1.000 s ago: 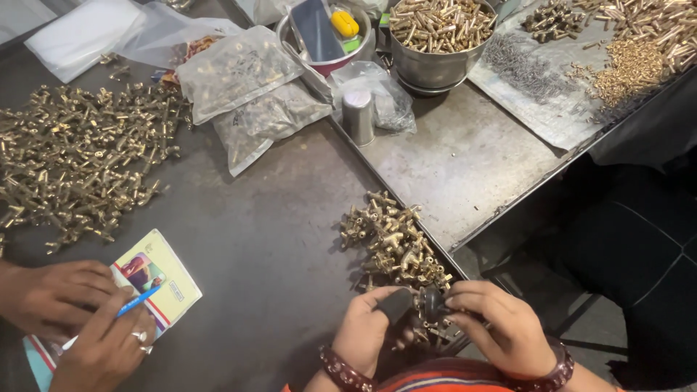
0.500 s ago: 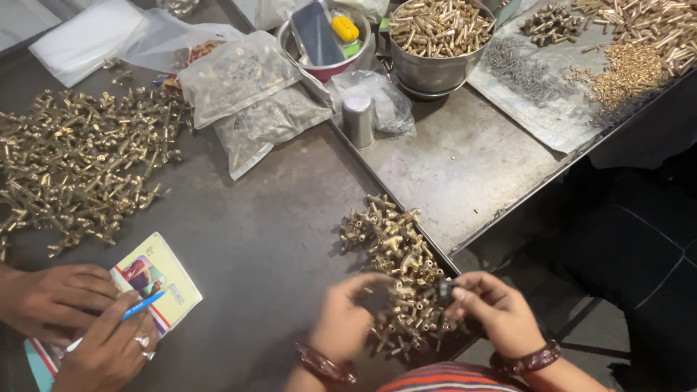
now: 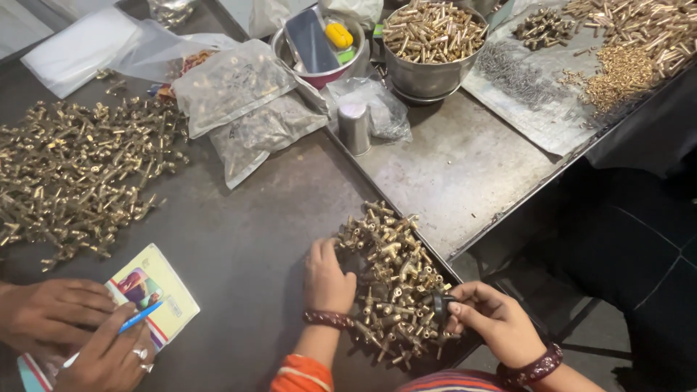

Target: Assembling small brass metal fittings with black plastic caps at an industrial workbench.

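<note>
Left hand [image 3: 327, 279] lies palm-down, fingers loosely curled, resting against the left edge of a pile of brass fittings [image 3: 396, 279] on the dark table [image 3: 254, 232]; it holds nothing that shows, just touches the pile. Right hand [image 3: 494, 323] is at the pile's right edge, thumb & fingers pinched on a small dark ring-shaped part [image 3: 440, 305], which sits just beside the nearest fittings. Both wrists wear dark red bangles. Well off to the left of the left hand, another person's two hands [image 3: 72, 330] press on a small card or booklet [image 3: 152, 294] w/ a blue pen [image 3: 138, 318]. Beyond those, a much bigger heap of brass fittings [image 3: 72, 174] spreads over the table. Up past the pile: clear plastic bags [image 3: 239, 101] of small parts, a small metal cup [image 3: 354, 127], a bowl w/ a phone in it [image 3: 319, 47] and a steel bowl of brass pieces [image 3: 432, 43]. To the far upper right of the right hand, a grey tray [image 3: 465, 160] & loose brass bits [image 3: 624, 51].
</note>
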